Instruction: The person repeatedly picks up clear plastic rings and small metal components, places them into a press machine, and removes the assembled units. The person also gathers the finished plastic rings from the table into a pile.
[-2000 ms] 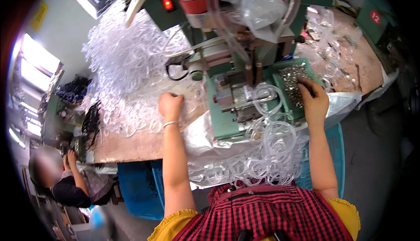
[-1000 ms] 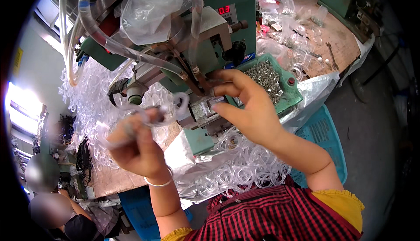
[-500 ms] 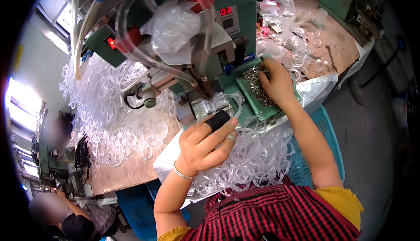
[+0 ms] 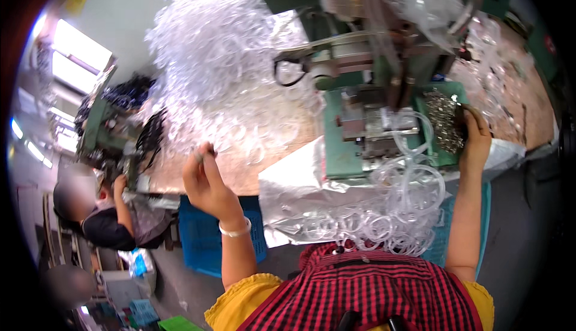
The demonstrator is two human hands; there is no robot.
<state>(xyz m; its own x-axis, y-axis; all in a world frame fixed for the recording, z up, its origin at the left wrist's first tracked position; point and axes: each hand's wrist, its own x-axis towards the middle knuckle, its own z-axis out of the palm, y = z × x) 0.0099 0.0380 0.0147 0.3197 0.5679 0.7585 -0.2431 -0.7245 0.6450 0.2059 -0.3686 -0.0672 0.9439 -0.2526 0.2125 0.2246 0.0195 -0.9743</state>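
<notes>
My left hand (image 4: 207, 178) is raised over the wooden table (image 4: 240, 175), at the near edge of a big pile of clear plastic tubes (image 4: 222, 73). Its thumb and fingers pinch the end of a thin clear tube. My right hand (image 4: 474, 136) reaches to the right side of a green bench machine (image 4: 354, 133). Its fingers curl into a green tray of small metal parts (image 4: 444, 124), and what they hold is hidden. Loops of clear tubing (image 4: 402, 205) hang off the machine's front, between my arms.
A crinkled silver plastic sheet (image 4: 294, 193) drapes over the table's front edge. A blue crate (image 4: 201, 238) stands on the floor below. Another person (image 4: 105, 220) sits at a bench on the left. More tubing and clutter lie on the table at far right (image 4: 510, 91).
My left hand has left the front of the machine and swung left to the tube pile. My right hand has stayed at the tray of metal parts. The view has turned left.
</notes>
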